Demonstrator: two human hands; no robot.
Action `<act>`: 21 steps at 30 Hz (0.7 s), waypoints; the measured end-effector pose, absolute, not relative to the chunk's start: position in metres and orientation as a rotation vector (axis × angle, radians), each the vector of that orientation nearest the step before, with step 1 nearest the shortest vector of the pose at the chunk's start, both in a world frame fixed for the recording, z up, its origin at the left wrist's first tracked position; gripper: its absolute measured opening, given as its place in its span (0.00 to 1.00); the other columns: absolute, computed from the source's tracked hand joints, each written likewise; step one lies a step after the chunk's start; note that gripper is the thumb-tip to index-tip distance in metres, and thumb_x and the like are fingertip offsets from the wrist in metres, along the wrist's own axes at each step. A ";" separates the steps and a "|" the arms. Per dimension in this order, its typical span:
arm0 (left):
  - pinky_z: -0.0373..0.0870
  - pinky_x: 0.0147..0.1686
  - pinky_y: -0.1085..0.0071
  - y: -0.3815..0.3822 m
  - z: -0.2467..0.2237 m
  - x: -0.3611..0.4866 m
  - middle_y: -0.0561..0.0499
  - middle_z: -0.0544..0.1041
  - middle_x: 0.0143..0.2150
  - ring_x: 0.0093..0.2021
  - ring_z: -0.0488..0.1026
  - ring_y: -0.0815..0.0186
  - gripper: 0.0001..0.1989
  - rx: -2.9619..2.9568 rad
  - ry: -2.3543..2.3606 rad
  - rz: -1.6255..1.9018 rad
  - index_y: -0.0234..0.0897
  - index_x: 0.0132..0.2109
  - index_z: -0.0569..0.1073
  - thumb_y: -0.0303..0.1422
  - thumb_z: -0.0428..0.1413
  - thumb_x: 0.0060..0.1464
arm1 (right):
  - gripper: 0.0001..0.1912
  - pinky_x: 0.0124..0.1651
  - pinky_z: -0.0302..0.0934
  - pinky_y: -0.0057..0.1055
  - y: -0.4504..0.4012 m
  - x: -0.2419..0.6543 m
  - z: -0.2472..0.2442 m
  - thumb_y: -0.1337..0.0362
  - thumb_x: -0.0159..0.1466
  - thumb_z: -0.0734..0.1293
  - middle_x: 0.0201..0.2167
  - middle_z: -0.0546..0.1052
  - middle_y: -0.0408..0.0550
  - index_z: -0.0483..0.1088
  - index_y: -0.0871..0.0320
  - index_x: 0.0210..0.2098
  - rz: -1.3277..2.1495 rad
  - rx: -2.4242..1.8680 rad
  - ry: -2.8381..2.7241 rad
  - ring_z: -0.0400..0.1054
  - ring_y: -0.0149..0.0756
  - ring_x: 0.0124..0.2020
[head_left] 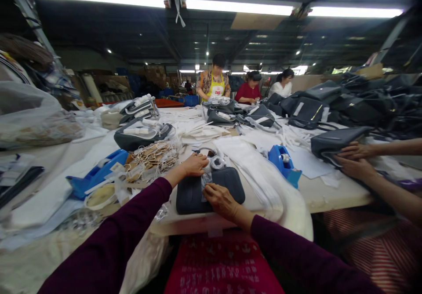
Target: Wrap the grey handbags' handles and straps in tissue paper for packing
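A dark grey bag (232,182) lies flat at the table's front edge, between my two hands. Down its middle runs a strip of clear plastic wrap (206,179), with a plastic-wrapped coil (217,162) at its upper end. My left hand (195,165) rests at the bag's top edge, fingers stretched out toward the wrapped part. Lower down, the fingers of my right hand (221,201) are closed on the plastic wrap over the bag's front. My fingers partly hide the wrap's lower end.
Blue tape dispensers (281,160) stand on both sides. A heap of strung tags (151,160) lies left of the bag, white foam strips (252,171) to its right. A co-worker's hands (358,160) hold another grey bag (339,142). More bags and several people are behind.
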State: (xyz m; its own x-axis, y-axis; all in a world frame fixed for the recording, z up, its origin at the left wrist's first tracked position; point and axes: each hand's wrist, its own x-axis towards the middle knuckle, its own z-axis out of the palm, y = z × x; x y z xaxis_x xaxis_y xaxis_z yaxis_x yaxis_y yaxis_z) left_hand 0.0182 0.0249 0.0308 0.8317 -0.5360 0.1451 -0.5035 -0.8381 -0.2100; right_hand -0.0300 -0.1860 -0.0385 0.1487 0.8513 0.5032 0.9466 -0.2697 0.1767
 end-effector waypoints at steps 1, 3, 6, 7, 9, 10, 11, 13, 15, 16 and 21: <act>0.61 0.45 0.61 0.025 0.033 0.023 0.46 0.71 0.41 0.44 0.67 0.58 0.08 -2.874 0.832 -0.246 0.37 0.37 0.70 0.29 0.53 0.47 | 0.05 0.41 0.63 0.31 -0.186 -0.030 -0.038 0.72 0.67 0.61 0.37 0.70 0.49 0.69 0.62 0.38 -0.767 -2.241 -1.774 0.64 0.37 0.41; 0.61 0.45 0.62 0.025 0.034 0.031 0.46 0.71 0.40 0.45 0.66 0.57 0.07 -2.942 0.852 -0.134 0.37 0.35 0.71 0.29 0.52 0.45 | 0.05 0.42 0.63 0.31 -0.187 -0.030 -0.038 0.71 0.67 0.61 0.37 0.70 0.50 0.69 0.62 0.38 -0.738 -2.254 -1.772 0.63 0.36 0.41; 0.63 0.44 0.65 0.023 0.032 0.041 0.47 0.72 0.36 0.43 0.67 0.58 0.07 -3.021 0.877 0.029 0.36 0.32 0.71 0.27 0.51 0.42 | 0.05 0.42 0.62 0.31 -0.188 -0.029 -0.038 0.71 0.67 0.61 0.37 0.70 0.50 0.69 0.61 0.38 -0.701 -2.267 -1.777 0.63 0.36 0.41; 0.64 0.42 0.67 0.022 0.031 0.043 0.47 0.72 0.35 0.41 0.67 0.59 0.08 -3.036 0.885 0.069 0.35 0.32 0.71 0.26 0.51 0.41 | 0.05 0.43 0.62 0.31 -0.189 -0.029 -0.038 0.71 0.67 0.61 0.38 0.70 0.50 0.69 0.61 0.38 -0.692 -2.268 -1.777 0.63 0.36 0.41; 0.65 0.38 0.70 0.020 0.031 0.045 0.48 0.73 0.35 0.37 0.68 0.62 0.12 -3.061 0.892 0.127 0.35 0.34 0.72 0.23 0.49 0.39 | 0.05 0.44 0.63 0.31 -0.189 -0.029 -0.038 0.71 0.67 0.62 0.39 0.70 0.50 0.69 0.62 0.39 -0.682 -2.265 -1.778 0.63 0.37 0.43; 0.65 0.36 0.71 0.019 0.031 0.045 0.49 0.74 0.35 0.35 0.69 0.63 0.14 -3.077 0.892 0.158 0.35 0.34 0.72 0.23 0.48 0.38 | 0.05 0.44 0.63 0.31 -0.190 -0.028 -0.038 0.71 0.66 0.62 0.39 0.70 0.50 0.69 0.62 0.39 -0.678 -2.264 -1.778 0.63 0.37 0.43; 0.65 0.35 0.72 0.019 0.032 0.045 0.49 0.74 0.35 0.35 0.69 0.64 0.15 -3.095 0.895 0.193 0.35 0.35 0.72 0.22 0.48 0.37 | 0.05 0.44 0.63 0.31 -0.190 -0.028 -0.038 0.71 0.66 0.62 0.39 0.70 0.50 0.70 0.62 0.40 -0.674 -2.262 -1.778 0.63 0.37 0.43; 0.65 0.32 0.73 0.020 0.034 0.045 0.51 0.75 0.34 0.33 0.70 0.65 0.17 -3.126 0.910 0.278 0.35 0.36 0.73 0.21 0.47 0.36 | 0.05 0.45 0.63 0.31 -0.190 -0.027 -0.039 0.70 0.67 0.62 0.40 0.70 0.51 0.70 0.62 0.40 -0.667 -2.256 -1.776 0.63 0.37 0.43; 0.65 0.31 0.75 0.021 0.036 0.045 0.52 0.75 0.32 0.32 0.71 0.67 0.18 -3.146 0.936 0.365 0.35 0.37 0.73 0.21 0.46 0.36 | 0.06 0.45 0.62 0.31 -0.190 -0.026 -0.040 0.70 0.67 0.62 0.40 0.70 0.51 0.70 0.62 0.40 -0.664 -2.249 -1.770 0.63 0.37 0.43; 0.66 0.30 0.76 0.022 0.038 0.046 0.53 0.75 0.31 0.31 0.71 0.67 0.19 -3.153 0.946 0.399 0.35 0.37 0.73 0.20 0.46 0.37 | 0.06 0.45 0.62 0.31 -0.190 -0.026 -0.040 0.70 0.67 0.61 0.40 0.70 0.51 0.70 0.62 0.40 -0.666 -2.243 -1.769 0.63 0.37 0.43; 0.69 0.38 0.71 0.019 0.040 0.043 0.50 0.76 0.34 0.35 0.72 0.66 0.17 -3.177 0.911 0.344 0.34 0.37 0.74 0.20 0.46 0.41 | 0.07 0.44 0.62 0.31 -0.191 -0.026 -0.041 0.71 0.68 0.60 0.40 0.70 0.50 0.70 0.62 0.38 -0.687 -2.231 -1.768 0.63 0.36 0.42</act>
